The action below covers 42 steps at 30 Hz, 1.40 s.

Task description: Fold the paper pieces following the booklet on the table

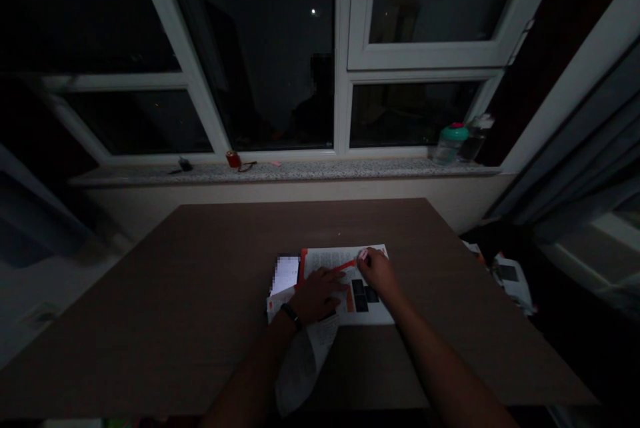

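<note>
My left hand (316, 293), with a dark band on its wrist, lies on a printed magazine (374, 315), fingers stretched out and apart. A loose printed sheet (300, 375) curls under that forearm and hangs past the table's front edge. My right hand (379, 271) is closed at the page's upper right, pinching a small pinkish-white thing (363, 255) whose kind is too dim to tell. A thin red strip (345, 265) runs across the page between both hands. Left of the page, a lit phone (285, 273) lies partly under the paper.
All this lies on a brown table (225, 248). On the windowsill (310, 170) behind it are a small red jar (233, 159), a dark little object (185, 164), a teal-lidded bottle (451, 143) and a clear bottle (475, 138). More papers (515, 281) lie beyond the table's right edge.
</note>
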Motion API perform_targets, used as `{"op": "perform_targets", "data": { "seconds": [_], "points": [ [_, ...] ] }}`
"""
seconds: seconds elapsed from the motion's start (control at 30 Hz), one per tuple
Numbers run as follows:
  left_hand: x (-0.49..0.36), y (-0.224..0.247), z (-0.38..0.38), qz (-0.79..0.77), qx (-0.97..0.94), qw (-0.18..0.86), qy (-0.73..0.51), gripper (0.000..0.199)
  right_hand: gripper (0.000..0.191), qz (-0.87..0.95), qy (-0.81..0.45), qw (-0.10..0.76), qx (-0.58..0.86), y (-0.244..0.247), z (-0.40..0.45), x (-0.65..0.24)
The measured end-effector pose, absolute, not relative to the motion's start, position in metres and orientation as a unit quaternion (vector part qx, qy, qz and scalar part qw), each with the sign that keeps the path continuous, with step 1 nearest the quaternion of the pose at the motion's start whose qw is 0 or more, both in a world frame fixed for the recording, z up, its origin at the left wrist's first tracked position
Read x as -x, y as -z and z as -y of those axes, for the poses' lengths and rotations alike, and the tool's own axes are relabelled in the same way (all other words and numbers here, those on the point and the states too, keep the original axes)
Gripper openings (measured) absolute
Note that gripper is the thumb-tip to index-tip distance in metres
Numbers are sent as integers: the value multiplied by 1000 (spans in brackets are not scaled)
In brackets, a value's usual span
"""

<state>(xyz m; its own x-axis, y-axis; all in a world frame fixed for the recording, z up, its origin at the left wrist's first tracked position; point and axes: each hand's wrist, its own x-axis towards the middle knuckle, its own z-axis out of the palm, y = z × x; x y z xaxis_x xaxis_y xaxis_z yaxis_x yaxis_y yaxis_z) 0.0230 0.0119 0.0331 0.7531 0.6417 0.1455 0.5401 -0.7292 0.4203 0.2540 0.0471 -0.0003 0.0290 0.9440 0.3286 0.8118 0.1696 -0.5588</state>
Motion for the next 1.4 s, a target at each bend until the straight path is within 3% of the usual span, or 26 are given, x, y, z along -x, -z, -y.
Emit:
{"op": "perform_targets", "data": {
  "seconds": [0.37,0.77,0.93,1.07,1.4],
  "points": [
    [-21,-37,-11,-313,-922,178,-142,30,4,757,-161,327,542,-6,-32,-250],
    [-20,-34,-9,-325,-919,175,-138,32,14,688,-80,340,636,2,-57,-256],
    [-21,-32,-6,-342,-920,141,-128,36,11,663,-164,396,614,-1,-44,-264],
    [-27,-31,-7,-360,-917,102,-138,37,21,645,-226,413,602,-8,-37,-263],
    [-36,-23,-10,-402,-901,87,-142,37,33,667,-254,415,564,-5,-37,-258]
  ]
}}
